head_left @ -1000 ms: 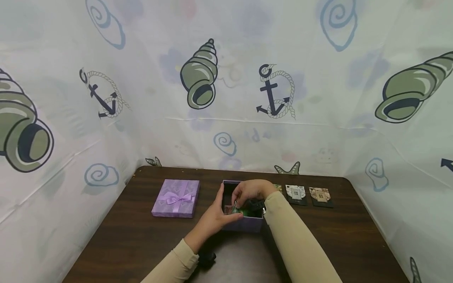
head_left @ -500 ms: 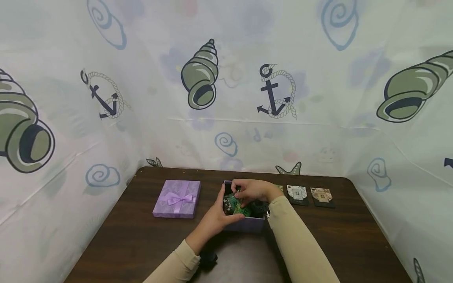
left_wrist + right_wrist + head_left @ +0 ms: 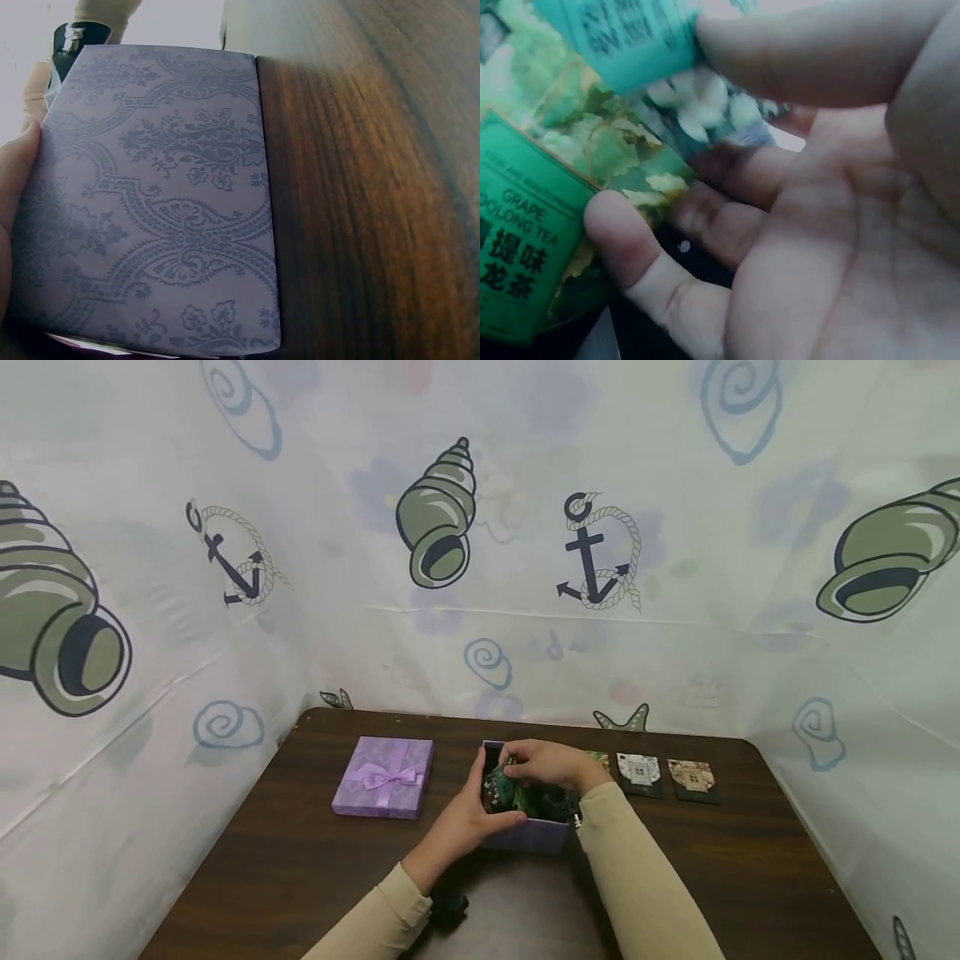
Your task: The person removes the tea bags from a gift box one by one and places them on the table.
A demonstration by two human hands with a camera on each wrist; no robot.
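Note:
A purple patterned gift box stands uncovered on the table in the head view. My left hand grips its near left corner, the thumb over the front rim and the fingers along the left side. In the left wrist view, the box wall fills most of the frame. My right hand reaches over the box and pinches a teal packet with white flowers. Beside it in the right wrist view lies a green grape oolong tea packet. The box's bottom is mostly hidden by the hands.
The purple lid with a bow lies left of the box. To the right, a white-and-black packet and a tan-and-black packet lie in a row, with a greenish one partly behind my right arm. A patterned cloth surrounds the table.
My right hand has risen from deep in the box to its rim, and green packets now show at the left inside. The left hand keeps its hold on the box.

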